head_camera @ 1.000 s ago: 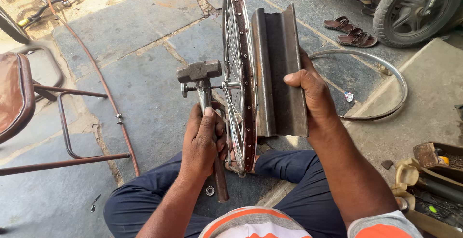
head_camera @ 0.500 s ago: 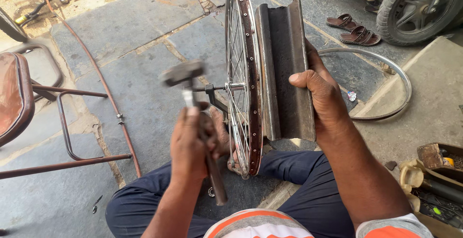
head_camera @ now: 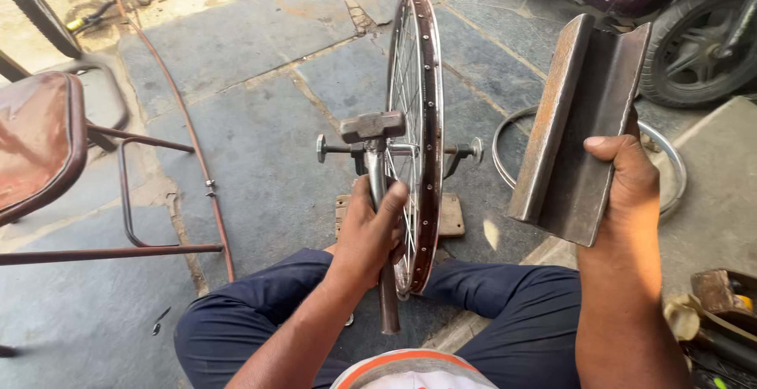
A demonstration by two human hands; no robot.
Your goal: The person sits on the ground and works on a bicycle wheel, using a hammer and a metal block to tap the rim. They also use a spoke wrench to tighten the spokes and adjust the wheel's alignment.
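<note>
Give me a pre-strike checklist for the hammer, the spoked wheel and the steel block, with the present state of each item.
1. Left hand grips the metal hammer by its handle: ok.
2. Right hand holds the rusty channel-shaped steel block firmly: ok.
3. Steel block backs the rusty spoked wheel rim: not ok, it is held apart to the right of the rim.
4. Wheel stands upright between the knees, axle horizontal: ok.
5. Wheel foot steady on the small wooden board: cannot tell, the contact is hidden.
6. Fingers clear of the strike face: ok, the thumb lies on the block's edge, away from the rim.
</note>
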